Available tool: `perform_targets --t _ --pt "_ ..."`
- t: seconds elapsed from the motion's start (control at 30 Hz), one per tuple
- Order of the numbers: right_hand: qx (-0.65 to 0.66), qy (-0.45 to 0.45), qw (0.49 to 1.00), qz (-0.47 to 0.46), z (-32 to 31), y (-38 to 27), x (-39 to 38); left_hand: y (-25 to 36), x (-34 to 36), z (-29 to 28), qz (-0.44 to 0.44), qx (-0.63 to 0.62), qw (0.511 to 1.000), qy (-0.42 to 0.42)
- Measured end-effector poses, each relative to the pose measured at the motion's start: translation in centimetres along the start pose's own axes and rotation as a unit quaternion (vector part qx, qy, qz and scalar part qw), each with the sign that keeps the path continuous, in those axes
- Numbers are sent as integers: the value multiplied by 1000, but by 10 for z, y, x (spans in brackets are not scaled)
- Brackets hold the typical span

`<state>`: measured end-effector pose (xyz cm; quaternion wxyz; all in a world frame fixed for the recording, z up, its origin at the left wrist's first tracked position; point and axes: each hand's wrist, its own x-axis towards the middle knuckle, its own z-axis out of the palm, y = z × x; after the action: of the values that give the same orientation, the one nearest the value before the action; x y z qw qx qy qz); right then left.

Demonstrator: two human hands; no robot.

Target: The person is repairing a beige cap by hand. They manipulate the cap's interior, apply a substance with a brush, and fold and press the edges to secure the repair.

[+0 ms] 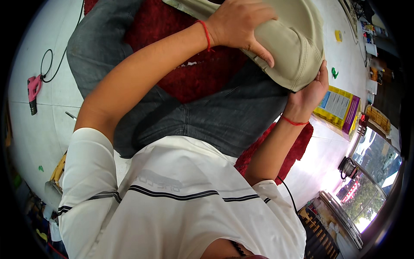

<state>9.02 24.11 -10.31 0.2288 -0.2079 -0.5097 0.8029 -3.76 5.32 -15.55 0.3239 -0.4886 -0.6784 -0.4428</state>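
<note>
A beige stitched upholstery piece (pixel 282 52) rests over my lap at the upper right. Double seams run along its curved side, and its upper end leaves the view. My left hand (pixel 243 26) lies across its near left part, thumb stretched apart and fingers spread on the surface, slightly blurred. At the lower right edge, my right hand (pixel 308 95) grips the rim, with the fingers behind it partly hidden. Both wrists wear red thread bands.
I sit with crossed legs on a red rug (pixel 185 80). A pink heat gun (pixel 33 90) with a black cord lies on the pale floor to the left. Right of me are a yellow and purple package (pixel 338 108), a yellow tape roll (pixel 338 35) and a green scrap (pixel 334 72).
</note>
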Motion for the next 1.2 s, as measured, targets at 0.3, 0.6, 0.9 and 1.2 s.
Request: perform_targets --t 0.3,0.6,0.9,1.2 --pt "59 -19 996 71 -3 -13 10 -24 3 -8 -47 1 993 -104" --pt "146 -224 955 128 13 -51 20 -31 -33 -50 -100 3 995 -27" --pt "-2 -12 1000 24 49 -36 4 -29 -35 -54 -114 -6 993 -21" --pt "-10 -4 1000 7 48 -28 -1 13 -25 -18 -157 108 980 62"
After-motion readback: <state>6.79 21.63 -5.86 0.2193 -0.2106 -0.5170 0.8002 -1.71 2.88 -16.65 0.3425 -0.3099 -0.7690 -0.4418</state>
